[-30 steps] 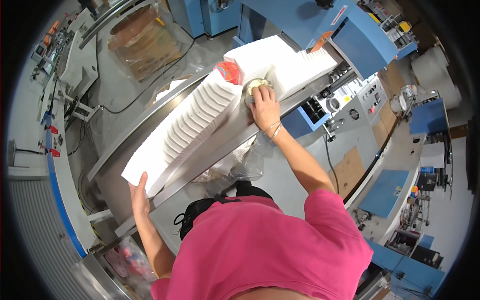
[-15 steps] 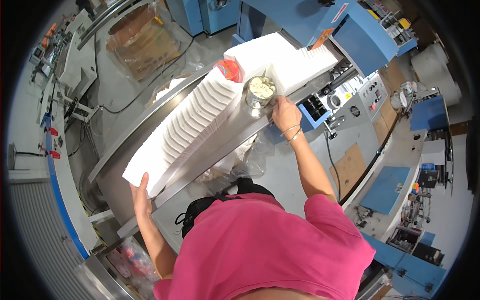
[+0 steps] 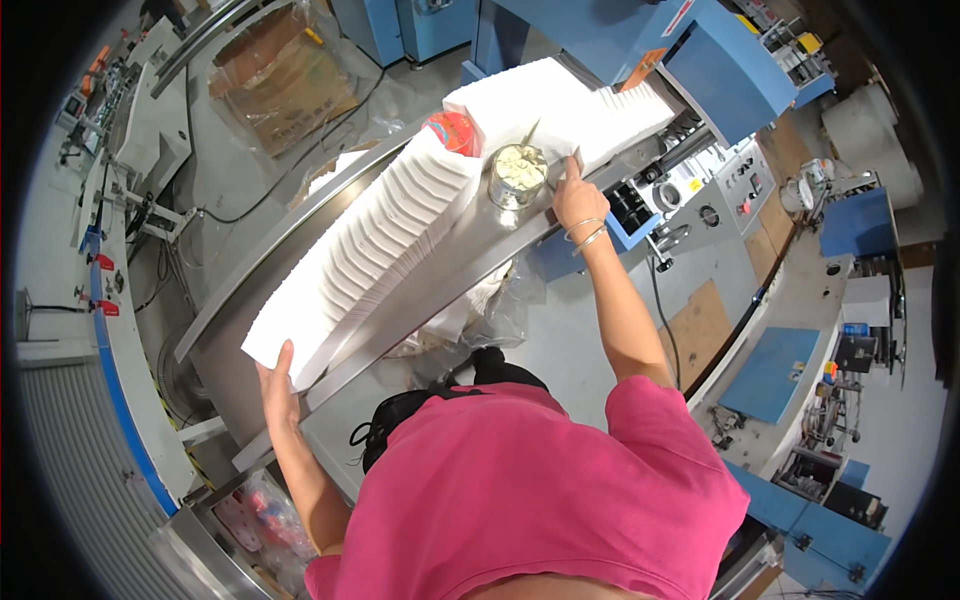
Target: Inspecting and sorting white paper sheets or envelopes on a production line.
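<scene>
A long row of white paper sheets [image 3: 360, 250] lies on the metal desk [image 3: 480, 245]. It has a small bend in it, and its long way goes from near left to far right. The left hand [image 3: 280, 395] is at the near left end, so the whole row stretches away from that hand, up and to the right. The left hand is the closer one to this row. Its thumb touches the end of the paper, but the other fingers are partly hidden, so I can't tell how tight that grip is.

The right hand [image 3: 580, 205] is on the other side of a shiny tin [image 3: 512, 197] with pale lumps in it. The tin stands between the row and this hand. One finger points away to the edge of the right white stack [image 3: 620, 125], and the rest are curled in. I can't tell if this grip has anything in it. A red round thing [image 3: 452, 132] sits at the far end of the row, next to the far white stack [image 3: 520, 95].
</scene>
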### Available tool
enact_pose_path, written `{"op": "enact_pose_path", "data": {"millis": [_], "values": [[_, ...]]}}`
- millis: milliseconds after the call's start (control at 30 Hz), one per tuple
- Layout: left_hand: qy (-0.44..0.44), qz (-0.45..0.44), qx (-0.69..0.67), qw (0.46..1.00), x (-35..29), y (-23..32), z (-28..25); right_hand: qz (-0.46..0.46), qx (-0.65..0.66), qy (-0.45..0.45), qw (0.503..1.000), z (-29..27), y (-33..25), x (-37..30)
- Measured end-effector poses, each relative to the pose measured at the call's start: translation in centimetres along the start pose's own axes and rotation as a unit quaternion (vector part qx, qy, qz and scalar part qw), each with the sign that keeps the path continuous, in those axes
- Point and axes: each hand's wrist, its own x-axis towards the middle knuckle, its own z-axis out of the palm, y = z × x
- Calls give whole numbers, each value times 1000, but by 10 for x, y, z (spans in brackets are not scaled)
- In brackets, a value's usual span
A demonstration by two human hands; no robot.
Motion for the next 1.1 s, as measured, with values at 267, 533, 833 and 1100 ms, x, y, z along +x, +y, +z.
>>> {"op": "enact_pose_path", "data": {"millis": [267,533,833,1100], "values": [[2,3,-2,1000,-1,2,1,-74,37,-63,995,2,-1,28],[7,4,-5,1000,0,-2,-1,-152,47,36,987,-14,-33,-37],[1,17,-4,1000,-3,-2,-3,-174,104,56,978,2,-25,-30],[3,50,36,998,4,-6,-1,-360,330,122,864,-12,-106,-13]]}}
